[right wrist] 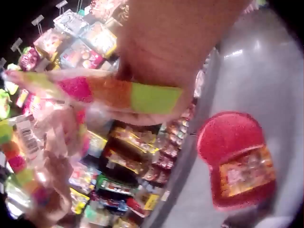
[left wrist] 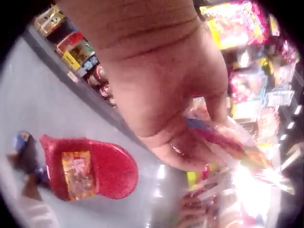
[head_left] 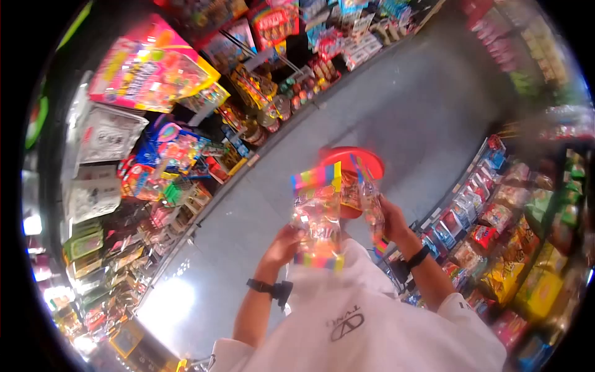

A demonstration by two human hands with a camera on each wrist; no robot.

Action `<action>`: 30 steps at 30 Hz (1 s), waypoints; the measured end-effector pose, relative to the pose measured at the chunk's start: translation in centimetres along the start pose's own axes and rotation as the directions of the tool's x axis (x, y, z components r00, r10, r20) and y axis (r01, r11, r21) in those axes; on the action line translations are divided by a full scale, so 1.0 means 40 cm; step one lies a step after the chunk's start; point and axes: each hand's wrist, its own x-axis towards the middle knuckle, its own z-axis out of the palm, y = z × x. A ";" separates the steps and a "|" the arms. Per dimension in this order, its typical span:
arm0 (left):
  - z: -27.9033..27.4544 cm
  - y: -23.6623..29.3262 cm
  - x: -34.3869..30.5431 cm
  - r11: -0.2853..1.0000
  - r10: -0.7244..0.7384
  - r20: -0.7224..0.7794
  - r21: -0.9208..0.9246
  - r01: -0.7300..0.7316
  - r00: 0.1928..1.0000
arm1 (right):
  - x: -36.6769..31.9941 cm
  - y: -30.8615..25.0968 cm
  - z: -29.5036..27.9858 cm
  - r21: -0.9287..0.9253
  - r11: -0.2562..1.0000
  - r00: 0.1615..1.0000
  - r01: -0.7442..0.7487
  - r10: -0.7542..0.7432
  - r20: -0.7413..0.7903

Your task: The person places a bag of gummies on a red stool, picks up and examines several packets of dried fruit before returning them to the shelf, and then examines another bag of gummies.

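Observation:
A clear packet with rainbow-striped ends [head_left: 317,217] is gripped at its edge by the left hand [head_left: 286,245]. The right hand [head_left: 393,221] holds a second rainbow-edged packet [head_left: 373,211], turned nearly edge-on in the head view. In the right wrist view that packet's striped end [right wrist: 118,95] lies across the right hand [right wrist: 159,61]. Beyond both hands, low over the floor, is a red basket [left wrist: 116,171] with an orange packet [left wrist: 78,175] in it. The left hand [left wrist: 166,90] covers part of its packet in the left wrist view.
Shelves of bagged sweets [head_left: 149,68] line the left and top of the head view. Another stocked shelf [head_left: 502,242] stands at the right. Grey floor [head_left: 396,105] runs between them, and a bright reflection shows at lower left.

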 end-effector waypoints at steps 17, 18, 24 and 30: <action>0.254 0.046 -0.219 0.712 0.558 0.169 0.404 -0.574 0.812 | -0.203 0.162 0.417 -0.159 0.776 0.765 0.611 -0.527 0.370; 0.270 0.054 -0.239 0.706 0.557 0.176 0.415 -0.575 0.811 | -0.196 0.158 0.408 -0.169 0.739 0.725 0.652 -0.542 0.424; 0.252 0.051 -0.271 0.264 0.652 0.217 0.833 -0.486 0.726 | -0.196 0.138 0.358 -0.033 0.958 0.900 0.284 -0.255 0.352; 0.280 0.015 -0.257 0.482 0.576 0.273 0.648 -0.589 0.771 | -0.413 0.043 0.473 -0.319 0.898 0.922 0.305 -0.194 0.336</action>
